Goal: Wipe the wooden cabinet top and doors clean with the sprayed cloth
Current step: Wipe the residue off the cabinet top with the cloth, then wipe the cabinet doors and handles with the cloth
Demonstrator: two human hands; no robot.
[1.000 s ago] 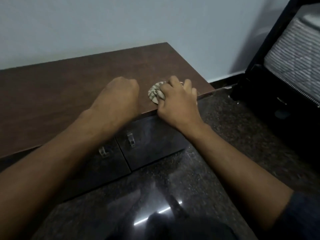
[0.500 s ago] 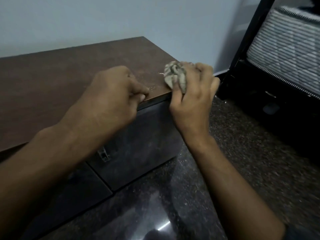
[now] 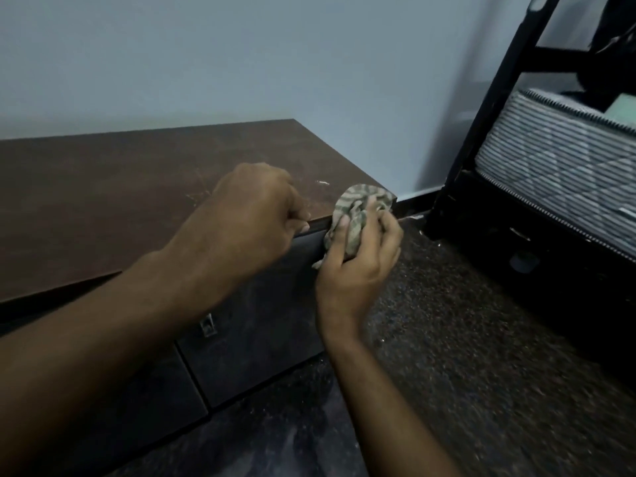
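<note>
Clearly the cloth (image 3: 358, 215) is light, soft and limp: bunched into a wad, it sits in the right hand (image 3: 358, 259), whose grip closes around it at the cabinet (image 3: 103, 201) top's front right corner, centre right of the frame. Holding it balled in the palm suits edge wiping (a loose tail hangs below). The left hand (image 3: 254, 215) is fisted at the top's front edge; what its fingers touch is hidden. Door (image 3: 254, 325) surfaces are dim.
</note>
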